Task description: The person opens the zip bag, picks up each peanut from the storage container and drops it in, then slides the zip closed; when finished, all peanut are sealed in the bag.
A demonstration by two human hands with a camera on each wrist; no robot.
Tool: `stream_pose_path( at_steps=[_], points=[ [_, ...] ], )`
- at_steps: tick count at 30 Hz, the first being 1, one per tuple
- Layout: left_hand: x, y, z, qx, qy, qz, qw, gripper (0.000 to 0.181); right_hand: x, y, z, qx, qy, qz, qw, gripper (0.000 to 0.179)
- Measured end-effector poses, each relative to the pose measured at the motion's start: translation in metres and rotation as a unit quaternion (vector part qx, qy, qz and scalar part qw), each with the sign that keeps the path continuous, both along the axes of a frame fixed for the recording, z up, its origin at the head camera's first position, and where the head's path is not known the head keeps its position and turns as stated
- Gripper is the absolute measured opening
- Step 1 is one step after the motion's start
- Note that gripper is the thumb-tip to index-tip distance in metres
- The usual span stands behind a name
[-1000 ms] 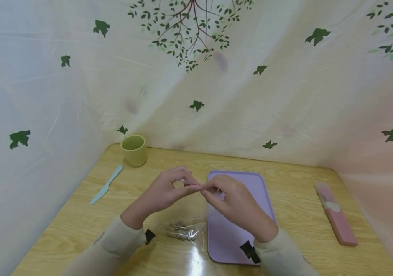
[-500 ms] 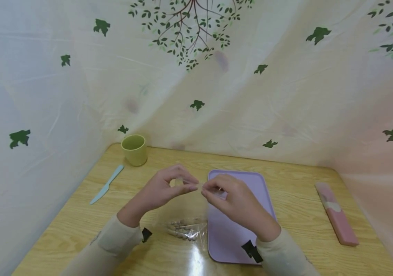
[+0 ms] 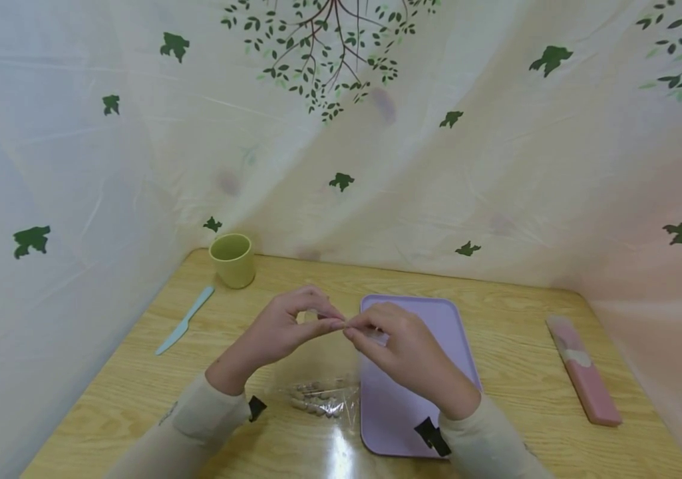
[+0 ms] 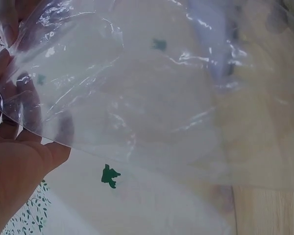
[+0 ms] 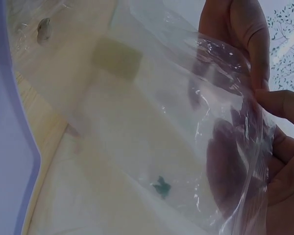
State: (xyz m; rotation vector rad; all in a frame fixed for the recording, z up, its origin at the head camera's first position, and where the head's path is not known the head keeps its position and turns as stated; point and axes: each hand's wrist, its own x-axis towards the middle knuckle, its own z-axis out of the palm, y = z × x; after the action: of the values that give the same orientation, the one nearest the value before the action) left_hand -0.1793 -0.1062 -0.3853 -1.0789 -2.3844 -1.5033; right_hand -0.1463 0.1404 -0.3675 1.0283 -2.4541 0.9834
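Note:
My left hand [image 3: 293,327] and right hand [image 3: 406,349] meet fingertip to fingertip above the middle of the table. Between them they pinch the upper edge of a clear plastic zip bag [image 4: 147,103], which hangs down toward me. In the right wrist view the zip strip [image 5: 252,171] runs along that edge beside the fingers. Several small greyish-brown oval pieces [image 3: 317,401] lie in the bottom of the bag, close over the wood; their kind is too small to make out. Through the film the fingers behind it show dimly.
A lilac tray [image 3: 418,426] lies under and beside my right hand. At the back left stands a green cup [image 3: 234,266], with a light-blue knife [image 3: 186,321] in front of it. A long pink case [image 3: 586,379] lies at the right. Printed cloth [image 3: 400,199] encloses the table.
The fingertips of both hands parted slightly half a second ago and are together again now. The bag and the things on the table have stayed where they were.

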Motion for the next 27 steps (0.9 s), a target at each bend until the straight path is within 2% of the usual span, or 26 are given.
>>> stream_pose_path(
  at_steps=[8, 14, 17, 19, 22, 24, 27],
  points=[
    [0.001, 0.005, 0.001, 0.016, 0.027, -0.012, 0.9994, 0.006, -0.001, -0.003, 0.0, -0.009, 0.014, -0.005, 0.9998, 0.007],
    [0.001, 0.006, -0.001, 0.027, 0.058, -0.016, 0.9978, 0.015, -0.004, 0.0, -0.003, -0.022, 0.024, 0.007, 0.9995, 0.007],
    [0.001, 0.004, 0.0, 0.023, 0.057, -0.018, 0.998, 0.014, -0.005, 0.004, -0.003, -0.018, 0.022, 0.017, 0.9994, 0.008],
    [0.002, 0.001, 0.001, 0.012, 0.05, -0.012, 0.9986, 0.012, -0.004, 0.008, -0.002, -0.009, 0.026, 0.017, 0.9995, 0.007],
    [0.003, -0.006, 0.004, -0.006, 0.034, 0.016, 0.9993, 0.008, -0.003, 0.016, -0.003, 0.006, 0.045, 0.008, 0.9989, 0.007],
    [0.004, -0.012, 0.006, -0.017, 0.015, 0.032, 0.9992, 0.009, -0.003, 0.021, -0.005, 0.01, 0.064, 0.004, 0.9979, 0.006],
    [0.005, -0.021, 0.009, -0.029, -0.016, 0.041, 0.9986, 0.012, -0.004, 0.031, -0.009, 0.004, 0.1, 0.006, 0.995, 0.006]
  ],
)
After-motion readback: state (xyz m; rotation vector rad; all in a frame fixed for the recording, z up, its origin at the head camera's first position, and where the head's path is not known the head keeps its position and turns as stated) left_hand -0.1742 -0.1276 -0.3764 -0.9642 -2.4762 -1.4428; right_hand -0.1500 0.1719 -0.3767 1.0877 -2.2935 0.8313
